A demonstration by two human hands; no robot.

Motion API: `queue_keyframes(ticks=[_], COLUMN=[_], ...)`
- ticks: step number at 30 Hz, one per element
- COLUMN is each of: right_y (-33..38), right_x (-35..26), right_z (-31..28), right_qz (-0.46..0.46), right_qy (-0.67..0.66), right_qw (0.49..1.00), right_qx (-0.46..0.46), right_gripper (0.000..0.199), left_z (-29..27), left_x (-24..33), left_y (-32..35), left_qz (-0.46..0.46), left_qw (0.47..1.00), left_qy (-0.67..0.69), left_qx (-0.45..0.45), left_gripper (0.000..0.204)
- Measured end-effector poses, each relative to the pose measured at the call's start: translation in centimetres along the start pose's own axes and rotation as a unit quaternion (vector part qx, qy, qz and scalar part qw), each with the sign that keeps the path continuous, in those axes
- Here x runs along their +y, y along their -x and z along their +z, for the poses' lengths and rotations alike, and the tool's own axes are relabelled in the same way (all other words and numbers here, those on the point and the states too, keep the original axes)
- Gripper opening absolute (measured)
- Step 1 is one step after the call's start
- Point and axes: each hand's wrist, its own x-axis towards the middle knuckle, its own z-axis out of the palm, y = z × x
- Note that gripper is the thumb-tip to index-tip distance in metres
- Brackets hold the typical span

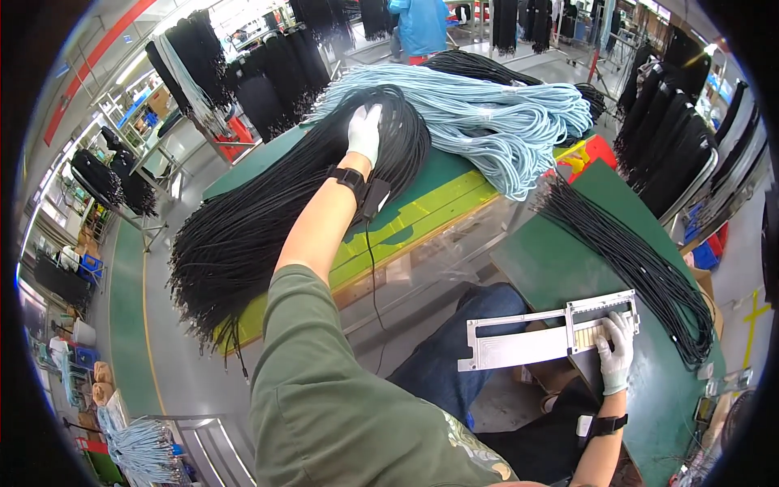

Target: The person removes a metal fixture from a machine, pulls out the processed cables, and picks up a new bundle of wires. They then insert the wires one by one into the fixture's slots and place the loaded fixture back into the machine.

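My left hand [364, 134], in a white glove, reaches out onto a thick pile of black cables [268, 211] on the workbench. Its visible fingers lie stretched over the looped end, slightly apart, and part of them is lost among the cables. In my right hand [617, 351], also gloved, is a long silver metal frame [519, 347] with cut-out windows and a row of pale yellowish strips near the gripped end. My fingers close on its right end, over the side table; its left end juts out above my lap.
Light blue coiled cables [503, 122] lie beyond the black pile. Another black cable bundle [629, 260] rests on the green side table [535, 252]. A thin cord [373, 276] hangs from a black box near my left wrist. Cable racks [665, 138] and a person in blue [422, 28] stand farther off.
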Motion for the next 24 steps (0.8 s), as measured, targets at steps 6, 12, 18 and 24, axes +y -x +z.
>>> queue_keyframes(ticks=[6,12,18,24], right_y=[0.0,-0.1,0.1,-1.5], right_x=[-0.3,-0.2,-0.2,0.6], right_z=[-0.2,0.1,-0.3,-1.3], right_qz=[0.015,0.0,-0.003,0.047], right_qy=[-0.01,-0.017,-0.006,-0.195], right_qw=[1.0,1.0,1.0,0.971], right_qx=[-0.001,0.002,0.0,0.131], right_gripper=[0.047,0.045,0.044,0.04], left_z=[1.2,-1.0,1.2,-2.0], left_x=[1.0,-2.0,0.2,8.3], left_y=[1.2,-1.2,-0.4,-0.3], left_qz=[-0.01,0.033,0.073,-0.068], left_qw=[0.998,0.991,0.958,0.991], left_qy=[-0.066,-0.129,-0.265,0.102], left_qx=[-0.001,0.01,0.08,0.048], left_gripper=[0.019,0.025,0.021,0.013])
